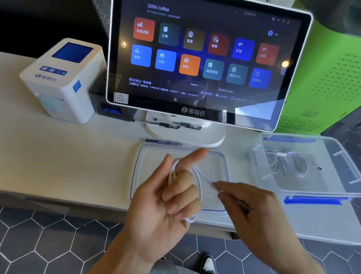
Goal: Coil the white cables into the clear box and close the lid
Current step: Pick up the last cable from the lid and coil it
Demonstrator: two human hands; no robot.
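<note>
Winding the white cable (197, 181) around my left hand (165, 202) at centre frame, my right hand (246, 198) pinches its free end. My right-hand fingers (216, 185) are narrow. The clear box (345, 169) sits right of both, nearer my right hand, the lid (143, 162) beneath my hands.

Head camera looks forward and down, close over the counter (43, 169) edge.

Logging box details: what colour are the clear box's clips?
Blue clips on the clear box, seen in the head view.

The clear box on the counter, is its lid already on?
No, the clear box stands open with a coiled cable inside, while its lid lies flat on the counter beside it.
</note>
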